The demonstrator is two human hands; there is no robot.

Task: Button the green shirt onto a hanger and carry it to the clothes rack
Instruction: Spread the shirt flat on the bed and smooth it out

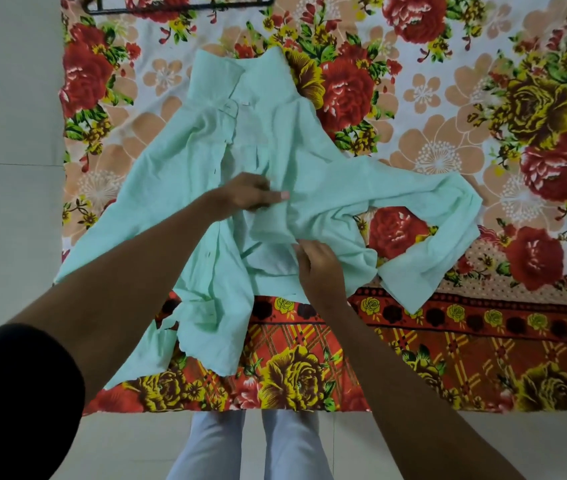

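Observation:
The pale green shirt (185, 174) lies spread and rumpled on a floral cloth, collar pointing away from me, front partly open. One sleeve curls out to the right. My left hand (250, 194) pinches the shirt's front fabric near the middle. My right hand (320, 268) grips a fold of the same front panel a little lower and to the right. A dark hanger (178, 3) lies at the cloth's far edge, apart from the shirt and mostly cut off by the frame.
The floral cloth (448, 133) covers the floor under the shirt. Pale floor tiles (8, 133) run along the left and the near side. My legs in light trousers (250, 445) stand at the cloth's near edge.

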